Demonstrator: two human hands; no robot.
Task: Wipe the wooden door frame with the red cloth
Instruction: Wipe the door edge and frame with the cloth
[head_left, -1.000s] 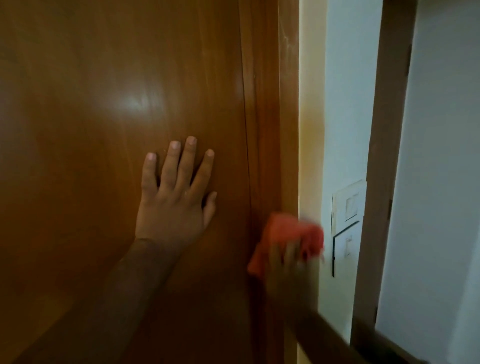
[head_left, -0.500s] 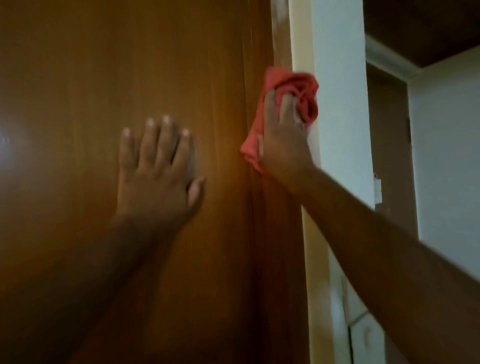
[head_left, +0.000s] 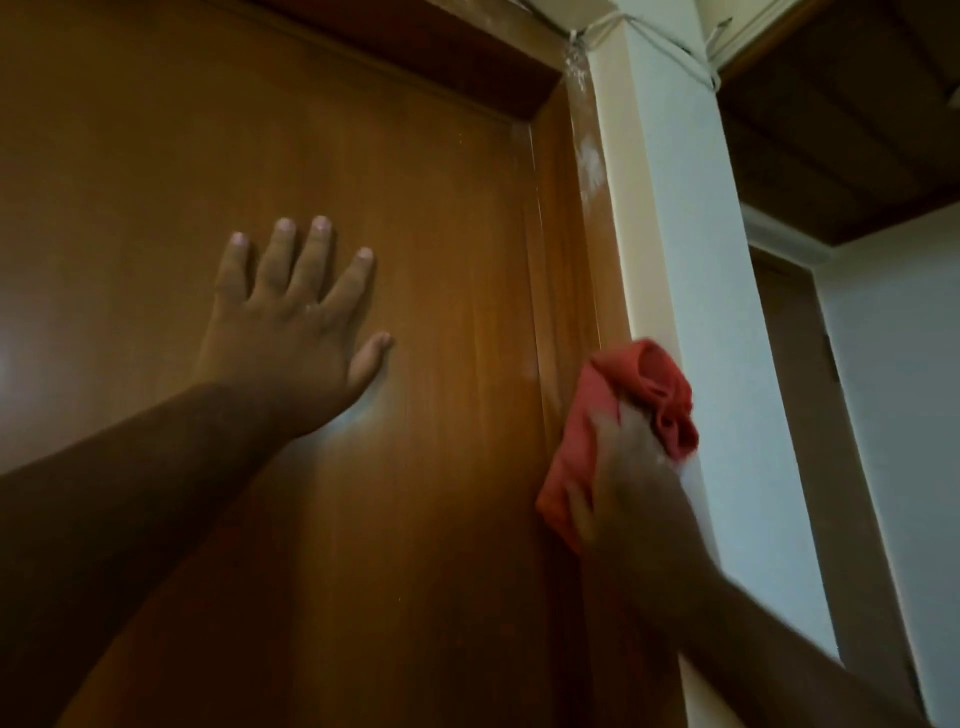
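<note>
The wooden door frame runs up the right side of the brown door, with whitish dusty smears near its top. My right hand presses the bunched red cloth against the frame's outer edge, about halfway down the view; the hand is motion-blurred. My left hand lies flat on the door panel with fingers spread, holding nothing.
A white wall pillar stands right of the frame. White cables run along its top. Farther right are a dark wooden ceiling and another doorway.
The right hand swept the cloth up the frame, then back down a little. The view has tilted upward, showing the frame's top corner. The left hand stayed flat on the door.
</note>
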